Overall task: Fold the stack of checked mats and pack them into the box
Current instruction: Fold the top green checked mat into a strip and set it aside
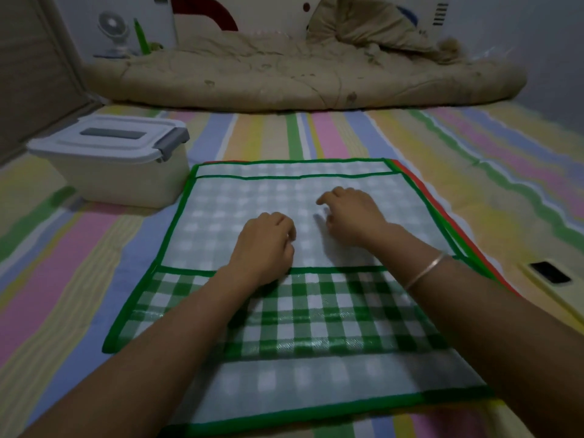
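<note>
A green checked mat (pixel 316 317) with green binding lies on top of a stack in front of me, its far half and near edge folded over so the pale underside (pixel 221 216) shows. A red-edged mat (pixel 442 213) peeks out beneath on the right. My left hand (pixel 265 245) rests on the folded flap with fingers curled under, holding nothing that I can see. My right hand (pixel 350 213) hovers or rests a little farther on the same flap, fingers loosely bent. The white plastic box (pixel 123 172) stands at the left with its lid closed and latched.
A striped pastel floor mat (pixel 474 153) covers the floor. A beige quilt (pixel 284 74) and pillow lie along the far wall, a small fan (pixel 113 30) at far left. A dark phone (pixel 550 271) lies on the right.
</note>
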The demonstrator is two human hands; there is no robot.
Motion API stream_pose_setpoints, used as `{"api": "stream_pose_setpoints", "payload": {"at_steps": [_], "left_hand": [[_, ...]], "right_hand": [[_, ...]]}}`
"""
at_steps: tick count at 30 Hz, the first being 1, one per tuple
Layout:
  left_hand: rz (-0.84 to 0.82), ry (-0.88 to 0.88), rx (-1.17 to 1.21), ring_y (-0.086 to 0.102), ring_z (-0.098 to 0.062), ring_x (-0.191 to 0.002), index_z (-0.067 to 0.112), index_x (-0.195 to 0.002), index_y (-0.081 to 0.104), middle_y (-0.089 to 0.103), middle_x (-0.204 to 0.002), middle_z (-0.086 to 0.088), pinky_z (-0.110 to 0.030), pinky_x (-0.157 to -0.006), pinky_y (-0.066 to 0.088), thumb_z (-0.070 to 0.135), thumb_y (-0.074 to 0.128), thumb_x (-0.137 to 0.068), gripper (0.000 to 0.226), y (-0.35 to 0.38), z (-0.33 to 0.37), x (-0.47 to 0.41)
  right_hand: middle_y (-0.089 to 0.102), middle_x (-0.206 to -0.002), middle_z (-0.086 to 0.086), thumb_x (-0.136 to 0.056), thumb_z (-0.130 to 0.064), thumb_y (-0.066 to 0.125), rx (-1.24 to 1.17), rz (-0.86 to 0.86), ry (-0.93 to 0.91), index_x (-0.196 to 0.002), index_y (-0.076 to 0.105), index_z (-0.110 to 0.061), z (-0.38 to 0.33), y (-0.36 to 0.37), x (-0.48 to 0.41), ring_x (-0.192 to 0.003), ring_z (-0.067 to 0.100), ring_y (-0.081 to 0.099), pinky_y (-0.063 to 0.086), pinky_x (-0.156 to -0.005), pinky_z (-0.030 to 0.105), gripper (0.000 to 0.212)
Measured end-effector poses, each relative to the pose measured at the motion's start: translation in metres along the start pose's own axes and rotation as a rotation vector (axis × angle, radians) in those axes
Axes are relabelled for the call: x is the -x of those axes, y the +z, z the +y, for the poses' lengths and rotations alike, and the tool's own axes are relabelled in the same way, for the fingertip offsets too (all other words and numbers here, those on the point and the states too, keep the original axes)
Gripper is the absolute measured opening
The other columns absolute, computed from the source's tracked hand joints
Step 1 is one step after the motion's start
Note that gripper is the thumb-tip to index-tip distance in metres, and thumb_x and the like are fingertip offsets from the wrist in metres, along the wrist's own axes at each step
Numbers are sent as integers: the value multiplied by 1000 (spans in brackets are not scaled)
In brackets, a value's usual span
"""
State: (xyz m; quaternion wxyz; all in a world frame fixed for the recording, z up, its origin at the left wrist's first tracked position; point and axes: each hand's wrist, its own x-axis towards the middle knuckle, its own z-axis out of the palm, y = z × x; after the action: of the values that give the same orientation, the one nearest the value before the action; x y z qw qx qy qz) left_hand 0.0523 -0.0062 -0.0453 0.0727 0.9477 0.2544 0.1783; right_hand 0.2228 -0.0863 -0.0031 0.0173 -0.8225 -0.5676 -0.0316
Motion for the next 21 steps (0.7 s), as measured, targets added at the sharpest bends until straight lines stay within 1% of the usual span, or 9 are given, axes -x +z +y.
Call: {"api": "stream_pose_setpoints", "payload": {"at_steps": [3, 5, 7, 9, 11, 14, 17, 19, 21], "left_hand": [[72, -1, 12, 50, -24, -84, 17, -89, 55, 55, -88, 1, -34, -71, 35, 16, 49, -81, 9, 18, -2, 3], [138, 1, 35, 50, -22, -86, 17, -90, 54, 56, -92, 2, -34, -74, 38, 17, 48, -80, 12, 33, -3, 9], [169, 29, 36, 53, -24, -104, 14, -104, 60, 60, -116, -2, -38, -92, 41, 19, 46, -84, 24, 45, -4, 12], [130, 36, -9, 44, -26, -131, 15, -128, 58, 50, -143, -5, -50, -111, 30, 26, 38, -90, 44, 51, -6, 12], [63, 27, -59, 31, -26, -143, 20, -141, 50, 41, -152, -4, -57, -117, 17, 33, 30, -95, 52, 52, -7, 12], [27, 9, -69, 27, -25, -146, 23, -144, 46, 40, -154, -2, -58, -118, 12, 37, 25, -96, 54, 55, -7, 13], [41, -1, -56, 29, -25, -145, 23, -144, 46, 41, -153, -2, -58, -117, 13, 37, 25, -96, 54, 55, -7, 13], [68, -2, -41, 32, -26, -143, 21, -141, 50, 43, -151, -3, -58, -117, 17, 35, 28, -96, 52, 55, -6, 13], [142, 7, -29, 40, -27, -137, 18, -129, 60, 50, -145, -5, -54, -113, 25, 32, 37, -94, 45, 50, -4, 14]], "right_hand": [[39, -148, 10, -97, -26, 42, -66, -89, 9, -144, 37, -22, 0, 7, -43, -134, 29, 37, 16, -116, 48, 47], [34, -152, 8, -99, -27, 40, -93, -108, 26, -148, 32, -21, 2, 12, -65, -140, 27, 31, 3, -119, 54, 50], [31, -154, 9, -94, -25, 47, -67, -126, 30, -150, 27, -18, 3, 17, -84, -143, 26, 28, -3, -117, 58, 59], [26, -156, 10, -90, -28, 53, -15, -152, 32, -153, 19, -17, 5, 22, -98, -145, 26, 22, -5, -116, 60, 73], [22, -158, 10, -88, -33, 54, 13, -173, 42, -155, 11, -17, 7, 25, -106, -146, 27, 19, -6, -116, 60, 81], [29, -153, 12, -84, -39, 59, 27, -149, 44, -154, 14, -19, 12, 23, -110, -142, 31, 24, -1, -117, 59, 85], [40, -143, 14, -82, -34, 64, 109, -7, 22, -147, 33, -16, 15, 16, -108, -135, 32, 32, 15, -116, 51, 74], [52, -128, 14, -84, -20, 60, 135, 169, -4, -134, 49, -11, 15, 10, -104, -121, 34, 43, 32, -101, 43, 51], [59, -112, 14, -85, -10, 58, 72, 335, -14, -121, 60, -8, 12, -2, -91, -108, 35, 49, 38, -85, 42, 37]]}}
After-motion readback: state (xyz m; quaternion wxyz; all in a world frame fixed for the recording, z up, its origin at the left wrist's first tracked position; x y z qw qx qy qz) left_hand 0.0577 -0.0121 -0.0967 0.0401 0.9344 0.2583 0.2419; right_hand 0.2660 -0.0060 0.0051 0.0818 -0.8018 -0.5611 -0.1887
